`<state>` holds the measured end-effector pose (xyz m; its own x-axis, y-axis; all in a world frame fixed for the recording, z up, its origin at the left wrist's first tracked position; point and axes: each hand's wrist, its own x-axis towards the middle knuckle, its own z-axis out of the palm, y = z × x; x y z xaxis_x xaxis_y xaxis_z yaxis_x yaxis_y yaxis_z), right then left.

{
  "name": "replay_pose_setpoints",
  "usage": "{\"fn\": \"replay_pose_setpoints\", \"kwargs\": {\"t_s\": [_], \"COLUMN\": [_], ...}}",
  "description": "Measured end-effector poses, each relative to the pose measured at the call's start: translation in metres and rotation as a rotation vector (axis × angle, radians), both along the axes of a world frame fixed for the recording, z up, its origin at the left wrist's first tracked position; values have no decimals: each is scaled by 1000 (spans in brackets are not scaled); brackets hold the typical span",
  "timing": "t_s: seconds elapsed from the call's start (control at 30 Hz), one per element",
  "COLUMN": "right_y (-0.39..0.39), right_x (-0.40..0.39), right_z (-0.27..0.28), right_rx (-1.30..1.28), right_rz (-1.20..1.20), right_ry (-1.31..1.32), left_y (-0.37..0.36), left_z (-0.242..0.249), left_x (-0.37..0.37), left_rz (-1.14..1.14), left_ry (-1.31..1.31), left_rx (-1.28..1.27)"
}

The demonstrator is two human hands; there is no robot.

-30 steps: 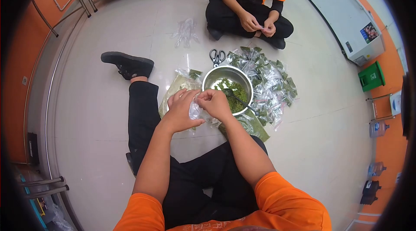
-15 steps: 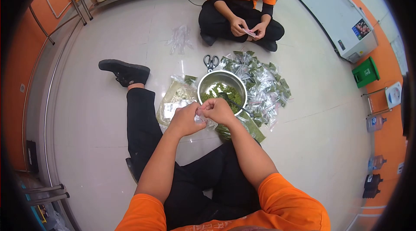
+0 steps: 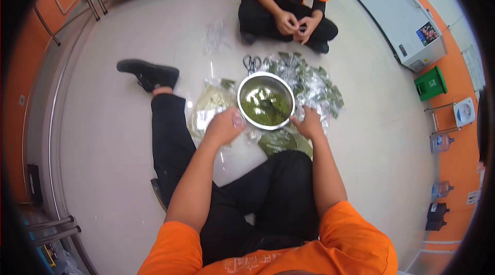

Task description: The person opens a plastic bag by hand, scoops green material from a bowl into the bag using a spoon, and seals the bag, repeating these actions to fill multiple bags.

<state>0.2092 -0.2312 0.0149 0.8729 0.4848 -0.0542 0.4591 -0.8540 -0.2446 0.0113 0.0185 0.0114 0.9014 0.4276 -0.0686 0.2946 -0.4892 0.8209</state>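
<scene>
My left hand [image 3: 225,127] is closed around a small clear plastic bag [image 3: 238,120], left of the metal bowl [image 3: 241,111]. Green, crumbly-looking filling [image 3: 258,105] lies in the bowl, with a dark spoon [image 3: 269,105] resting in it. At the bowl's lower right rim, my right hand [image 3: 311,124] has its thumb and fingers apart. The spoon's handle runs toward this hand; blur hides whether they touch. Below the bowl lies a plastic bag of green leaf pieces [image 3: 286,142].
Many small clear packets with green contents [image 3: 314,87] spread right of the bowl. Black scissors [image 3: 252,63] lie behind it. A bag of pale green material [image 3: 211,102] is on the left. A co-worker [image 3: 289,9] sits opposite, hands together. A white chest freezer [image 3: 386,12] stands right.
My hands have parted: the right moved rightward to the bowl's rim, while the left kept the small plastic bag. The co-worker's hands have shifted slightly. The whole view has tilted a little.
</scene>
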Motion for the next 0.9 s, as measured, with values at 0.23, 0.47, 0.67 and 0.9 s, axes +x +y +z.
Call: {"fn": "replay_pose_setpoints", "kwargs": {"t_s": [0.23,0.47,0.67,0.9], "right_y": [-25,5,44,9], "right_x": [6,20,9,-12], "right_z": [-50,-37,-30,10], "right_rx": [209,687,657,585], "right_rz": [-137,-221,258,440], "right_ry": [332,365,364,63], "left_y": [13,17,18,17], "left_z": [-2,-1,-4,-3], "left_x": [1,3,3,3], "left_rz": [156,187,165,189], "left_ry": [-20,-1,42,50], "left_rx": [54,61,76,58]}}
